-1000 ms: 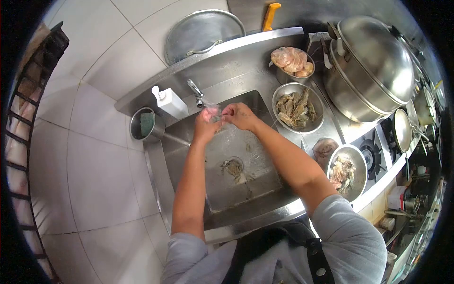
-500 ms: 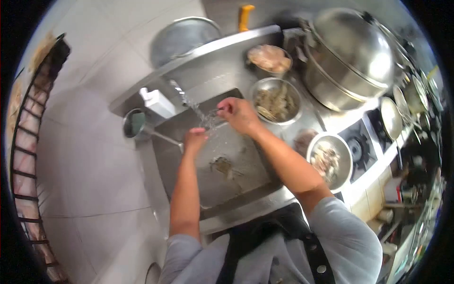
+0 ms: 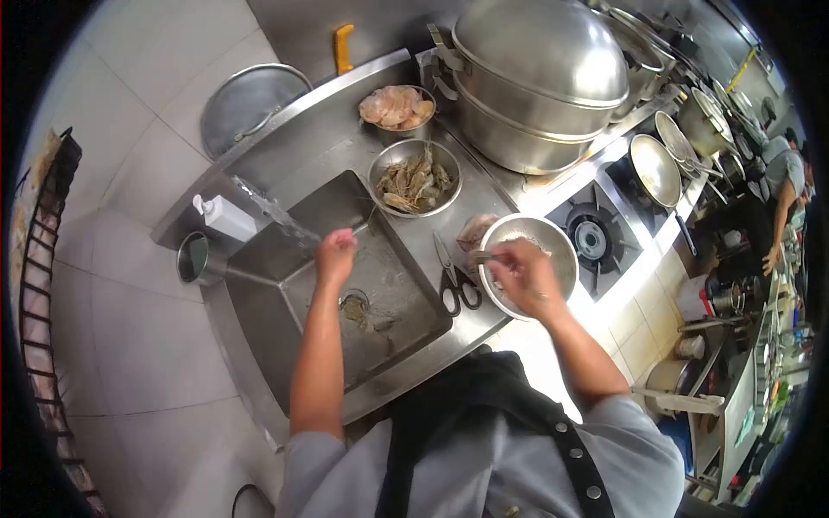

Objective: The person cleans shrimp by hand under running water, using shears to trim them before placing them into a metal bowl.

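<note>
My left hand [image 3: 336,255] is over the sink [image 3: 285,306], curled closed beside the running water [image 3: 281,214]; what it holds, if anything, is hidden. Above the near bowl [image 3: 566,250], my right hand [image 3: 515,269] pinches a small dark piece that I cannot make out. Scraps [image 3: 367,321] lie around the drain. A steel bowl of shrimp [image 3: 417,181] stands on the counter beyond the sink. Black-handled scissors [image 3: 455,281] rest between the sink and the near bowl.
A bowl of pale pieces [image 3: 397,110] and a large lidded steamer [image 3: 540,82] stand at the back. To the right is a gas burner [image 3: 591,238]. A white bottle [image 3: 226,217] and a steel cup [image 3: 197,259] are at the left. Another person's arm [image 3: 784,211] shows far right.
My right hand has moved from the water to above the near bowl. My left hand remains over the sink, now closed. The view has shifted, and the scissors now show.
</note>
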A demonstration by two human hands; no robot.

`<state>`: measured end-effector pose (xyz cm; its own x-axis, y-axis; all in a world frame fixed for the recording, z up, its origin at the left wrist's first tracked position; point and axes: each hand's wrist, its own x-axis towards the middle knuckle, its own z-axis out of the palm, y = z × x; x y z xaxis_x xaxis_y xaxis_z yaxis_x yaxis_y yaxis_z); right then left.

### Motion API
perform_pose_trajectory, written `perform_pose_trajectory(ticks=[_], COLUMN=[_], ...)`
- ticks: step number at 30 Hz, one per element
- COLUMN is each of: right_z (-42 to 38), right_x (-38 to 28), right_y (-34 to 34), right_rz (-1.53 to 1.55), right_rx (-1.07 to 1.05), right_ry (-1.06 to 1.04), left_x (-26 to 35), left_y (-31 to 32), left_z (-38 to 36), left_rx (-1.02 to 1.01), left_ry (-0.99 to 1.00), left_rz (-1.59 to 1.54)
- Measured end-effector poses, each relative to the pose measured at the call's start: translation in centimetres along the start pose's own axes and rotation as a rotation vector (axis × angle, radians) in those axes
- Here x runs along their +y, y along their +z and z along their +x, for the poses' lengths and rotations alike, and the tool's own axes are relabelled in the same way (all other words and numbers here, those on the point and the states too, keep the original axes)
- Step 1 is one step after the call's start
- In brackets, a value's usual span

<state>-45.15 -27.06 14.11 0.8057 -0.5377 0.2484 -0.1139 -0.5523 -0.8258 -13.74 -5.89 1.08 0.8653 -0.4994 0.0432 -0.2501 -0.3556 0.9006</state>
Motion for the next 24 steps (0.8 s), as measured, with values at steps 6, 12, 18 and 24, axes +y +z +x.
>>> perform_pose_trajectory(ticks=[6, 12, 18, 24], right_z=[-5.2, -8.9, -7.9, -6.3], right_x=[2.8, 1.0, 2.3, 4.8], right_y=[-4.7, 0.1, 7.1, 12.2], right_rz=[-0.426, -0.137, -0.251, -0.535], right_rx=[0.068, -0.251, -0.456, -0.325], right_ry=[0.100, 0.061, 0.035, 0.048], left_x=[9.0, 7.5, 5.9, 10.3], left_y=[6.2, 10.7, 12.5, 10.2], left_z=[5.3, 10.6, 12.8, 11.0], left_rx=[-0.069, -0.368, -0.478, -0.511], left_ry=[0.235, 0.345, 0.434, 0.376], left_rz=[0.291, 0.957, 1.279, 1.089])
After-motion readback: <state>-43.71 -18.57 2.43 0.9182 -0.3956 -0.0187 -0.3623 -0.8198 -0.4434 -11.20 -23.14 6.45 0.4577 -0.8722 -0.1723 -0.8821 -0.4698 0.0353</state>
